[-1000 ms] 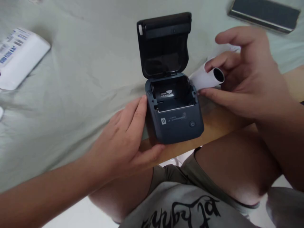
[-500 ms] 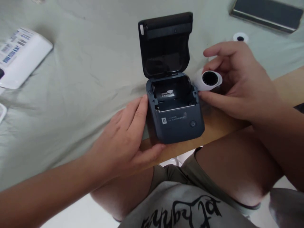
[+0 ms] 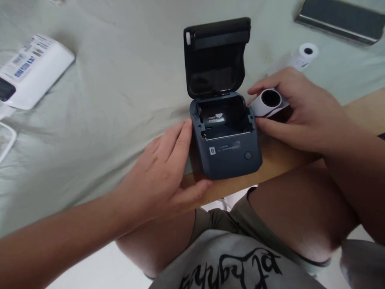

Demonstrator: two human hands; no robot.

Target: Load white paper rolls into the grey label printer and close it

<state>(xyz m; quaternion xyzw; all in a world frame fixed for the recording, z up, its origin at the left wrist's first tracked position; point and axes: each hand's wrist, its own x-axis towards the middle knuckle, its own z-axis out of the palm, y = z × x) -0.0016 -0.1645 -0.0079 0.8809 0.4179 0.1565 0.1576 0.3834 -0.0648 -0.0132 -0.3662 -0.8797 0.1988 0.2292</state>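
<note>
I am looking down at a small dark blue printer (image 3: 231,163) that is standing near the middle of the view, at the wooden edge (image 3: 279,148) of a surface spread with pale green cloth (image 3: 120,100). Its black lid (image 3: 215,60) is standing fully up, and its hollow compartment is showing.

My left hand (image 3: 164,160) is lying spread along the printer's left side, fingers nearly straight, thumb reaching apart toward the front corner; it is bracing rather than gripping. My right hand (image 3: 309,106) is curling part-way closed around a white roll (image 3: 259,109), just beside the printer's right side; I cannot tell whether the two are touching. The roll's dark, round core is facing up toward me.

A second white roll (image 3: 303,60) is lying beyond the right hand, near a dark flat device (image 3: 343,20).

To do this well, I am judging that the left hand should be pressing gently and evenly, since the printer is sitting so near the edge. The right fingers should be holding the roll snugly without denting it, clear of the upright lid, with its paper tightly wound.
</note>
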